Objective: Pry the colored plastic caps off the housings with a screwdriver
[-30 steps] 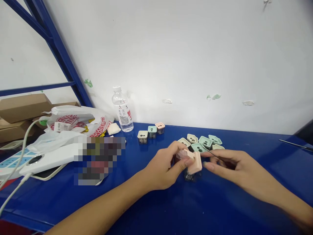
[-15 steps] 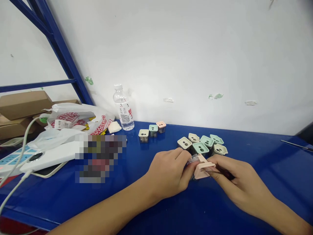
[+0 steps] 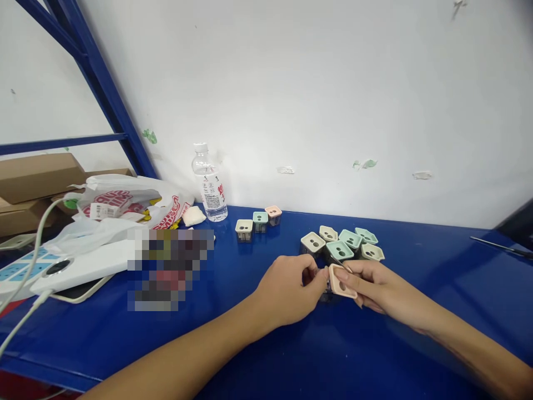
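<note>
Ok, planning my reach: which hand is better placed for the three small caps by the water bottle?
Probably the left hand: it is nearer those caps, while the right hand is farther off, fingers on the pink two-holed piece.

The left hand [image 3: 287,291] and the right hand [image 3: 377,286] are bare and slender, with smooth skin and narrow fingers. The fingernails [image 3: 339,273] on the right hand are trimmed short. Both the left forearm [image 3: 175,355] and the right forearm [image 3: 470,350] are slim and bare. Faint dark marks, too blurred to make out, show along the right forearm, well behind the right hand.
</note>
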A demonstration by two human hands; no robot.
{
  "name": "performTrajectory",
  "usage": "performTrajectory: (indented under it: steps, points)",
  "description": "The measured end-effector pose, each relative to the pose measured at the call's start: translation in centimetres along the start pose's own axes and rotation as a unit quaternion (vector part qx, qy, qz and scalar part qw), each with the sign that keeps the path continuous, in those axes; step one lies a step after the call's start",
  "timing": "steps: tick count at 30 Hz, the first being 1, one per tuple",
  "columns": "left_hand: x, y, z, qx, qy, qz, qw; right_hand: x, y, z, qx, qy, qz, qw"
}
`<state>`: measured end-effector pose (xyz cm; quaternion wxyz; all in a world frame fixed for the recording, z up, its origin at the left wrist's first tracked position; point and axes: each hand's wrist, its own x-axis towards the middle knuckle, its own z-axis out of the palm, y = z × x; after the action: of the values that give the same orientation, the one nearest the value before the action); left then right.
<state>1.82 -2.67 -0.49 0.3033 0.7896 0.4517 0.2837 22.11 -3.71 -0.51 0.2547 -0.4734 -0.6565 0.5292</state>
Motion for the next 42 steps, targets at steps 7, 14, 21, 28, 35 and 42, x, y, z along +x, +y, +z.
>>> performTrajectory:
  steps: [7, 14, 21, 28, 35, 42]
  points:
    - [0.6, -0.4, 0.4, -0.052, -0.031, -0.001, 0.998, 0.2, 0.2, 0.5, 0.008, 0.037, 0.055, 0.998]
    - [1.6, -1.3, -1.9, -0.008, 0.032, 0.014, 0.999, -0.5, 0.5, 0.8, -0.207, 0.157, -0.016, 0.966]
    - [4.1, -5.1, -6.7, 0.381, 0.189, 0.056, 0.903, -0.9, 1.7, 1.3, -0.477, 0.180, -0.308, 0.803]
    - [5.0, -7.2, -5.4, 0.452, 0.153, 0.059, 0.877, 0.1, 2.8, 0.5, -0.576, 0.255, -0.294, 0.718]
    - [5.4, -7.2, -5.1, 0.473, 0.166, 0.089, 0.861, 0.5, 3.0, -0.4, -0.617, 0.302, -0.234, 0.688]
    - [5.4, -7.5, -5.2, 0.467, 0.142, 0.147, 0.860, 0.5, 2.8, -0.2, -0.612, 0.306, -0.229, 0.693]
